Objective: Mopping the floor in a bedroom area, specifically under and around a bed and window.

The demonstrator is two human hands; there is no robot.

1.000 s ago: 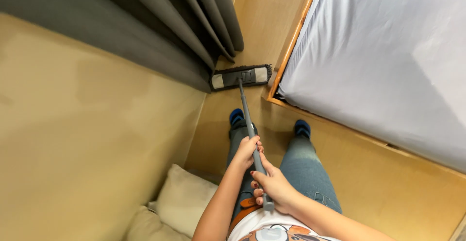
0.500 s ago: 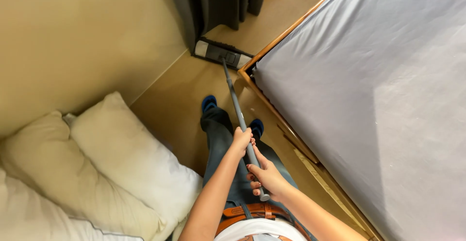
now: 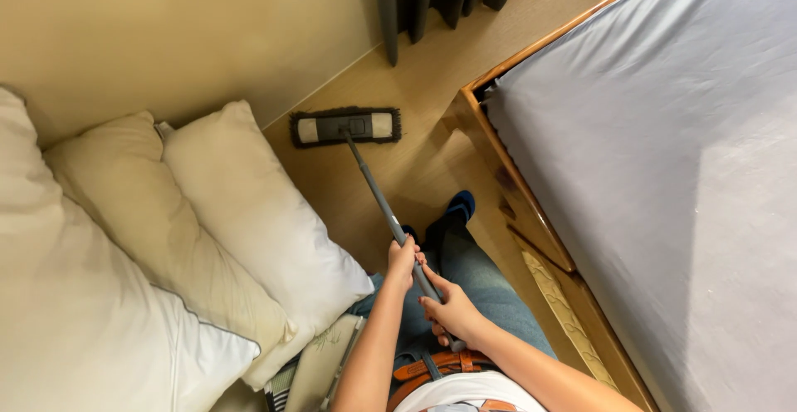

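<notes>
Mop head (image 3: 344, 126) shifted left along wall; wooden floor (image 3: 432, 159), bed (image 3: 647, 154).

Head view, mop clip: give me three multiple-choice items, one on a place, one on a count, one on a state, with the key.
1. Where does the flat mop head lie?
A. on the wooden floor near the wall
B. on the mattress
C. on a pillow

2. How many hands grip the mop handle?
A. none
B. one
C. two

3. How does the handle stand?
A. flat on the floor
B. slanted from the mop head up to the hands
C. propped against the curtain

Key: 1 A, it rests on floor between pillows and bed frame. 2 C, left hand and right hand both close round it. 3 B, it runs diagonally to the hands.
</notes>
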